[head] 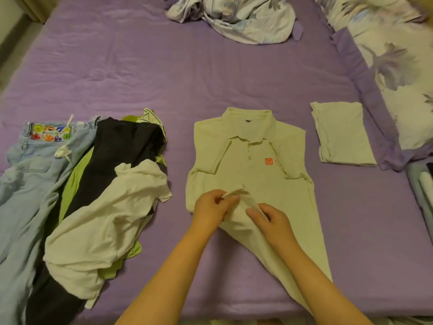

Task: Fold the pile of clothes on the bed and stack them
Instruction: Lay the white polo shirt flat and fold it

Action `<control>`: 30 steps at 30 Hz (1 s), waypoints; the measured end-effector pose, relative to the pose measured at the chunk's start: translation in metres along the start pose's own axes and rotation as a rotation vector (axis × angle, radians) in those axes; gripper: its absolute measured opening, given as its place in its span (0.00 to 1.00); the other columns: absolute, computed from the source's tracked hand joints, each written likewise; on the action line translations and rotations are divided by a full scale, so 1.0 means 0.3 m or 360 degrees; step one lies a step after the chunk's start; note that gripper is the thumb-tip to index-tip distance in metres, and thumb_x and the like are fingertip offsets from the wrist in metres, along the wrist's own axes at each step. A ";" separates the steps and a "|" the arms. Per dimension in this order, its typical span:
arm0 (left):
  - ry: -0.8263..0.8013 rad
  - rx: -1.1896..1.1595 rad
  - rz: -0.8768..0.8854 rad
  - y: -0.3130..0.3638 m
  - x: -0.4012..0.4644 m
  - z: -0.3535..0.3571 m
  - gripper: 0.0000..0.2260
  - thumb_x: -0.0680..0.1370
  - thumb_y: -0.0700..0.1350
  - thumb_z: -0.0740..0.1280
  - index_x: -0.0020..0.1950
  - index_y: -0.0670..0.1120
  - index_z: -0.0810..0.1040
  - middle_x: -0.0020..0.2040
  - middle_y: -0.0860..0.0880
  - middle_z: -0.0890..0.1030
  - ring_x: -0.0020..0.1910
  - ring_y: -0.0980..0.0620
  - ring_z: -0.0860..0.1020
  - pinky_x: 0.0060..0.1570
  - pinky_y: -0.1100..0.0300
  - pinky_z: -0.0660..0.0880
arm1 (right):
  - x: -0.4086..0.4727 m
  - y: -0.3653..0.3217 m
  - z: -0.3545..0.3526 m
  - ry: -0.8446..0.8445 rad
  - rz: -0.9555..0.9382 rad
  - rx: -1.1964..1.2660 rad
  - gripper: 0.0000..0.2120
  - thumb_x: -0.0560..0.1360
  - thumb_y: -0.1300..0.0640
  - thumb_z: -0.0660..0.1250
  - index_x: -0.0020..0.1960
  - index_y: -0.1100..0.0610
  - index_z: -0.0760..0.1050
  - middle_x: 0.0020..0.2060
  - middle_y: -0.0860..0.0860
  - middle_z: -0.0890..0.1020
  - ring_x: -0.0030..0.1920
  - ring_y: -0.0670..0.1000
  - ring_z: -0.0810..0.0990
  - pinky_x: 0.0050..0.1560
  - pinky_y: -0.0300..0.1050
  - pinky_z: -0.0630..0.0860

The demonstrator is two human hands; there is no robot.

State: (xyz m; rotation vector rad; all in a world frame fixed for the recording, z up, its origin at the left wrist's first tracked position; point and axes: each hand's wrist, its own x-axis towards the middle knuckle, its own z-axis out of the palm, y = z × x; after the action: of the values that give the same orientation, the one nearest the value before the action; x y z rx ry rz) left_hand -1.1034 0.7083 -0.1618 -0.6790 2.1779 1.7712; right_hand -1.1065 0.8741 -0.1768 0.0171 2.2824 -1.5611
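A pale polo shirt (253,165) with an orange chest logo lies face up on the purple bed (164,78), both sleeves folded in. My left hand (210,207) pinches a lifted edge of its lower part. My right hand (269,219) grips the same raised fold just to the right. A folded pale garment (342,134) lies to the shirt's right. The unfolded pile sits at the left: a white shirt (105,226), a dark garment (117,148), a green piece (75,179) and light blue jeans (25,184).
A crumpled floral duvet (234,17) lies at the far side of the bed. A floral pillow (393,62) with a purple border runs along the right. More folded items (421,184) show at the right edge.
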 end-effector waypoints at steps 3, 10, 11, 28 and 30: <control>0.0243 0.0406 0.0211 0.051 0.114 0.033 0.22 0.73 0.53 0.71 0.28 0.45 0.65 0.26 0.49 0.64 0.28 0.52 0.62 0.32 0.54 0.61 | 0.112 0.015 -0.067 -0.0031 0.0030 -0.0038 0.18 0.74 0.55 0.71 0.29 0.51 0.66 0.23 0.41 0.69 0.27 0.40 0.66 0.31 0.32 0.64; 0.0405 0.0206 0.0060 0.112 0.421 0.042 0.20 0.76 0.48 0.69 0.29 0.46 0.63 0.25 0.56 0.62 0.27 0.56 0.61 0.30 0.62 0.58 | 0.323 0.143 -0.226 -0.0369 0.0367 0.0043 0.14 0.73 0.58 0.72 0.30 0.49 0.75 0.25 0.39 0.74 0.27 0.37 0.71 0.31 0.27 0.65; 0.0438 0.0233 0.0063 0.110 0.460 0.036 0.20 0.76 0.48 0.69 0.30 0.45 0.63 0.26 0.55 0.61 0.28 0.55 0.60 0.30 0.61 0.57 | 0.347 0.167 -0.249 -0.0420 0.0433 0.0006 0.10 0.73 0.58 0.71 0.33 0.53 0.77 0.27 0.41 0.75 0.29 0.40 0.72 0.32 0.28 0.67; 0.0782 0.0434 -0.0045 0.062 0.812 -0.065 0.15 0.81 0.44 0.60 0.34 0.48 0.63 0.31 0.51 0.66 0.31 0.53 0.63 0.30 0.58 0.59 | 0.846 0.158 -0.443 -0.0140 0.0315 -0.0393 0.08 0.77 0.52 0.67 0.44 0.55 0.79 0.41 0.50 0.82 0.43 0.50 0.78 0.45 0.42 0.71; 0.0801 0.0573 -0.0052 0.071 0.833 -0.098 0.15 0.82 0.46 0.57 0.35 0.48 0.62 0.31 0.50 0.66 0.31 0.53 0.63 0.29 0.56 0.59 | 0.902 0.104 -0.474 -0.0125 0.0275 -0.0442 0.08 0.76 0.52 0.68 0.44 0.57 0.79 0.42 0.48 0.81 0.43 0.45 0.77 0.42 0.31 0.70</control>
State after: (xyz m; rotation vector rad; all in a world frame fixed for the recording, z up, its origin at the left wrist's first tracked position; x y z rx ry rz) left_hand -1.3259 0.6342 -0.2550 -1.1488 2.6868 1.2272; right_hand -1.3935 0.9607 -0.2438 0.0761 2.3465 -1.1316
